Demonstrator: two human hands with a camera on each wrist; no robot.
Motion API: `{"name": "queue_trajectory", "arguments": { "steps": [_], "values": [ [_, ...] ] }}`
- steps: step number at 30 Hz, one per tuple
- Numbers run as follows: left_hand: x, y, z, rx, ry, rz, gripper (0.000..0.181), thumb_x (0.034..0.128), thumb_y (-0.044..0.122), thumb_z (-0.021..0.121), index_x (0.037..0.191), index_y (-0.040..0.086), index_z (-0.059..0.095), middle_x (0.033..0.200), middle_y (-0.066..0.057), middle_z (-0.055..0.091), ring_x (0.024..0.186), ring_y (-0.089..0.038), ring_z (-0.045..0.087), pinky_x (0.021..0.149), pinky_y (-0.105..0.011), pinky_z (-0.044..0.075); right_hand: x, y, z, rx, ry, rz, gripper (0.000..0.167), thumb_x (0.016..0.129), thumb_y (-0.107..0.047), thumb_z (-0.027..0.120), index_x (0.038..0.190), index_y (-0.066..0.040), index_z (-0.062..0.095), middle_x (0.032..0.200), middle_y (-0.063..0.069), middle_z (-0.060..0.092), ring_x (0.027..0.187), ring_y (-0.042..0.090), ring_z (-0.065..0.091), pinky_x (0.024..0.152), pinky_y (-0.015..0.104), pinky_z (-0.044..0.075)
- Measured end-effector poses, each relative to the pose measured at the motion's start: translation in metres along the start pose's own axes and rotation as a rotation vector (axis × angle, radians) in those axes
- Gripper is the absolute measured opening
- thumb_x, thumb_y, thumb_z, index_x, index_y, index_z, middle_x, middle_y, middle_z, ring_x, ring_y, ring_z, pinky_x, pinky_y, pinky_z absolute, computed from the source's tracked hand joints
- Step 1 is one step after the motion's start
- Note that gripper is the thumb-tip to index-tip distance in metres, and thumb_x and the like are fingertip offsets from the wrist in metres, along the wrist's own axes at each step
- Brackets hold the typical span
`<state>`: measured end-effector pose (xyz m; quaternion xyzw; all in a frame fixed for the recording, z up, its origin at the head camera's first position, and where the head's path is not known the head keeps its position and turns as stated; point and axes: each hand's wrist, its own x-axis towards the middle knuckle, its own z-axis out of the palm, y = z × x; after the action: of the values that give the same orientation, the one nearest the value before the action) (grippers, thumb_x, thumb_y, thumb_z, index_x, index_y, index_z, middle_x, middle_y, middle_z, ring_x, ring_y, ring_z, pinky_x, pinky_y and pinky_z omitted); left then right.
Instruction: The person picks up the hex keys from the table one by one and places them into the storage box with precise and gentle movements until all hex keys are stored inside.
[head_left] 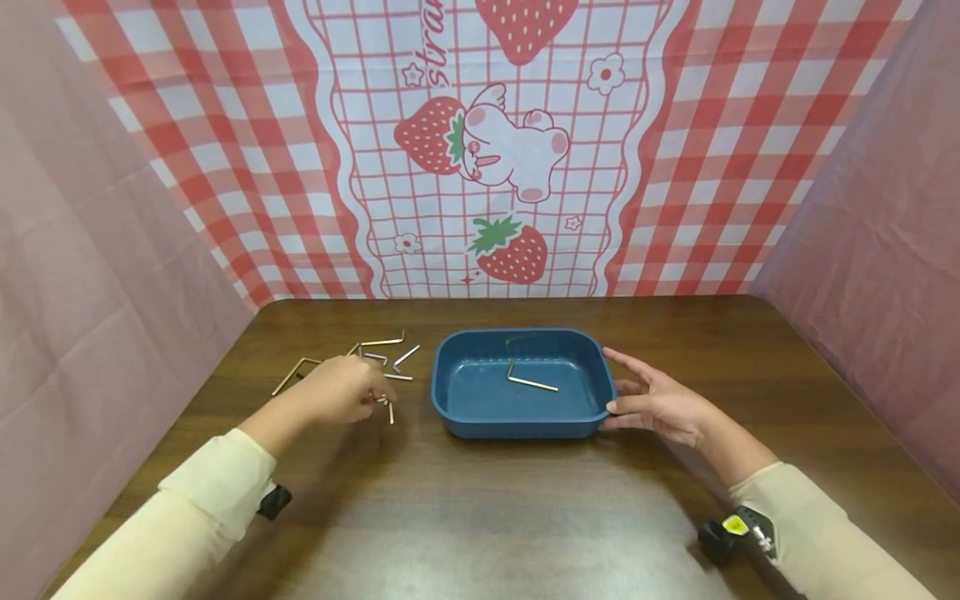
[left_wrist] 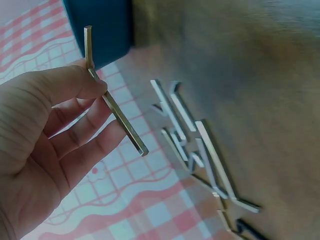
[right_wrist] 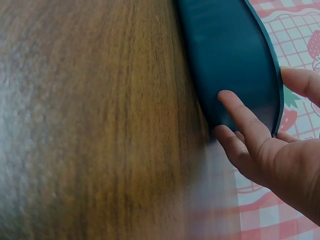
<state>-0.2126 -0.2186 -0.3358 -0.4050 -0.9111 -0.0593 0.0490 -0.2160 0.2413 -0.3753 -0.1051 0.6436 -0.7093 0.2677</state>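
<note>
Here we have one blue tray (head_left: 525,428), with table (head_left: 480,517) showing on every side and the widest stretch in front. The right hand (head_left: 663,408), fingers spread, touches its right end. A strip of wood separates the tray's left rim from the left hand (head_left: 341,392), and we see it pinching one brass hex key (left_wrist: 125,122). We count one tray key (head_left: 533,384) inside, plus at least six loose keys (left_wrist: 216,159) around the left hand, some partly hidden.
</note>
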Motion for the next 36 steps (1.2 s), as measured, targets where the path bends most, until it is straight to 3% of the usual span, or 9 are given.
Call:
{"name": "queue_trajectory", "arguments": {
  "steps": [9, 14, 19, 29, 36],
  "values": [
    [0.025, 0.010, -0.019, -0.024, -0.016, -0.007, 0.029, 0.0696, -0.002, 0.068, 0.092, 0.014, 0.078, 0.076, 0.005, 0.063, 0.066, -0.005, 0.052, 0.058, -0.026, 0.046, 0.002, 0.002, -0.002, 0.001, 0.014, 0.022, 0.094, 0.088, 0.006, 0.063, 0.157, -0.015, 0.002, 0.151, 0.037, 0.010, 0.108, 0.039, 0.060, 0.093, 0.056, 0.044],
    [0.041, 0.017, -0.025, 0.000, -0.022, 0.037, 0.030, 0.0707, -0.003, 0.067, 0.092, 0.014, 0.078, 0.077, 0.003, 0.065, 0.067, -0.006, 0.052, 0.060, -0.026, 0.047, 0.002, 0.002, -0.002, -0.003, 0.014, 0.016, 0.095, 0.088, 0.006, 0.063, 0.157, -0.014, 0.002, 0.151, 0.037, 0.011, 0.109, 0.040, 0.059, 0.092, 0.056, 0.045],
    [0.057, 0.025, -0.030, 0.032, -0.026, 0.086, 0.028, 0.0703, -0.003, 0.067, 0.091, 0.013, 0.078, 0.079, 0.005, 0.066, 0.067, -0.006, 0.054, 0.059, -0.025, 0.047, 0.002, 0.002, -0.002, 0.000, 0.007, 0.005, 0.095, 0.087, 0.007, 0.063, 0.157, -0.014, 0.001, 0.150, 0.039, 0.010, 0.108, 0.040, 0.059, 0.091, 0.055, 0.045],
    [0.082, 0.040, -0.033, 0.069, -0.083, 0.101, 0.030, 0.0741, -0.003, 0.063, 0.093, 0.015, 0.078, 0.085, 0.005, 0.068, 0.076, -0.009, 0.059, 0.066, -0.029, 0.050, 0.001, 0.002, -0.001, -0.004, 0.001, -0.003, 0.095, 0.088, 0.006, 0.063, 0.157, -0.013, 0.001, 0.151, 0.039, 0.009, 0.109, 0.040, 0.059, 0.092, 0.056, 0.045],
    [0.103, 0.051, -0.034, 0.089, -0.106, 0.126, 0.029, 0.0744, -0.003, 0.064, 0.094, 0.014, 0.078, 0.079, 0.005, 0.064, 0.071, -0.010, 0.051, 0.062, -0.028, 0.045, 0.000, 0.002, -0.001, -0.006, 0.013, 0.003, 0.094, 0.088, 0.007, 0.063, 0.157, -0.014, 0.002, 0.151, 0.038, 0.010, 0.109, 0.040, 0.059, 0.092, 0.056, 0.045]
  ]
}}
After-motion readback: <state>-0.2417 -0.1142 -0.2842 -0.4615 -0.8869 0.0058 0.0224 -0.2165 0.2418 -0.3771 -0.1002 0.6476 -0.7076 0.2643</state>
